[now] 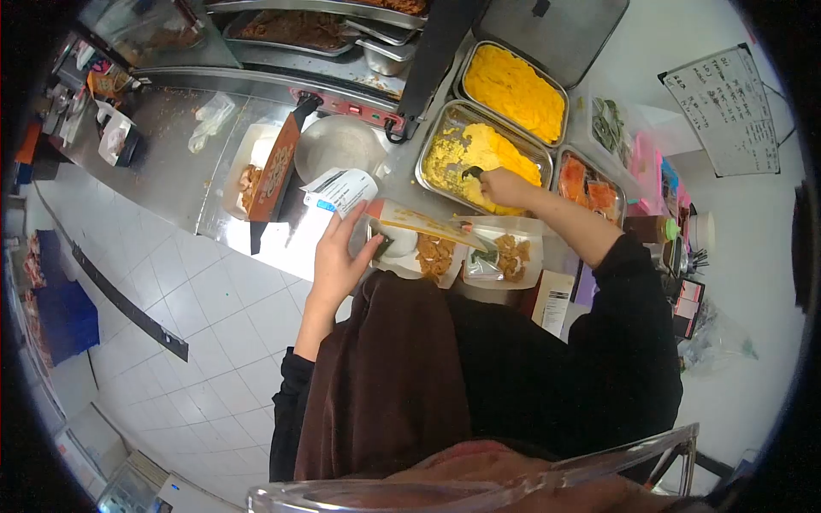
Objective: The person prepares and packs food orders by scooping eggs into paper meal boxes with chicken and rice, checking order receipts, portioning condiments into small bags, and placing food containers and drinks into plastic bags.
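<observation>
My right hand (506,188) reaches over the metal tray of yellow rice (475,154), its fingers closed round a dark scoop (471,173) whose tip is in the rice. At the counter's front edge, my left hand (344,256) pinches the side of an open paper food box (382,256). Inside that box are brown pieces of food (435,255) and a pale round shape. Just right of it, a second open paper box (532,272) holds similar brown pieces and a small bag with something green. A printed paper slip (340,188) lies beyond my left fingers.
A second tray of yellow food (516,90) stands behind the first. To the right are a tray with orange-red items (590,190) and a tub of green leaves (611,124). A round metal pan (339,150) and an orange-lidded box (275,175) stand left.
</observation>
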### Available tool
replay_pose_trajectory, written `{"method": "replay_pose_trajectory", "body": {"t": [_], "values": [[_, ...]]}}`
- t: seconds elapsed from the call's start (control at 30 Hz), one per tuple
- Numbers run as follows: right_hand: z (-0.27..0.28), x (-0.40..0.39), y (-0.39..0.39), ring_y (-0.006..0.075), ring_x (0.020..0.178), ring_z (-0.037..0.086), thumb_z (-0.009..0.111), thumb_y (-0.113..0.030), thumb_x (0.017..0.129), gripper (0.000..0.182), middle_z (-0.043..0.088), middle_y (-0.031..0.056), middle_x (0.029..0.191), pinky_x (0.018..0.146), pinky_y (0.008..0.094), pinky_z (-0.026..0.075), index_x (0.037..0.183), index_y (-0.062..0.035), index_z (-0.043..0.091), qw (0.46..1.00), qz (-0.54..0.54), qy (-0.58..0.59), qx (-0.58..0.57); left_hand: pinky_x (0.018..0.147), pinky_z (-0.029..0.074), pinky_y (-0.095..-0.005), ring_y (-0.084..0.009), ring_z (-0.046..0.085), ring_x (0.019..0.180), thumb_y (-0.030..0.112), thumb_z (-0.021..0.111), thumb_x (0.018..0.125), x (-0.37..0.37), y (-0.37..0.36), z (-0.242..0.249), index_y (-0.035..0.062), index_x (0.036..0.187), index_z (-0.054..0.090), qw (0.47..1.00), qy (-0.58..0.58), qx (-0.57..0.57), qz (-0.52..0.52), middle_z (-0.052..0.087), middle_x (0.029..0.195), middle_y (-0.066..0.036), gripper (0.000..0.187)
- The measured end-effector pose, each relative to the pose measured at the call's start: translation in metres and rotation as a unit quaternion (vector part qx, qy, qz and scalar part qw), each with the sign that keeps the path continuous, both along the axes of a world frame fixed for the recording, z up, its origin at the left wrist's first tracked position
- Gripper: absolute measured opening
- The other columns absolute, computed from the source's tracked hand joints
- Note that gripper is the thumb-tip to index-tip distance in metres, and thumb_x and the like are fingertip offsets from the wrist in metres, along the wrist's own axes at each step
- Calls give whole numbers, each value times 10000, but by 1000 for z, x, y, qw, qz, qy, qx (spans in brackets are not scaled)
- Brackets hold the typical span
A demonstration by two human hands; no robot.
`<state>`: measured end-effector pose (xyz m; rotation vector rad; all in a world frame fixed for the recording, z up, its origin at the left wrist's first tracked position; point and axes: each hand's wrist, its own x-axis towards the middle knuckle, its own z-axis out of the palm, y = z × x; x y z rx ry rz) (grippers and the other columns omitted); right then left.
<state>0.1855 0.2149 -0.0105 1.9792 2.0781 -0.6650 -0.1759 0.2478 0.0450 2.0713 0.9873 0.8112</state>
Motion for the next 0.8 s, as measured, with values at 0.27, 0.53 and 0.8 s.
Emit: {"method": "replay_pose_trajectory", "body": {"t": [0.27, 0.53, 0.8], "values": [[55, -35, -7, 332, 701, 616, 489, -126, 753, 191, 617, 204, 749, 615, 418, 493, 750, 32, 596, 977, 105, -157, -104, 804, 437, -364, -362, 525, 982, 121, 678, 716, -1, -7, 3, 29, 1188, 488, 1000, 2, -14, 4, 522, 1059, -205, 517], [12, -48, -8, 413, 711, 577, 486, -118, 748, 202, 573, 280, 748, 638, 441, 470, 742, 65, 571, 993, -109, 33, -29, 777, 437, -367, -353, 536, 925, 90, 672, 714, -2, -12, -16, 33, 1169, 503, 998, -26, -33, 50, 527, 993, -193, 489], [-19, -57, 7, 379, 734, 550, 492, -190, 832, 204, 551, 235, 763, 652, 423, 423, 782, 7, 510, 980, -107, 157, 51, 769, 439, -357, -345, 537, 924, 94, 672, 717, -3, -18, -17, 34, 1163, 508, 996, -35, -54, 62, 532, 989, -184, 479]]}}
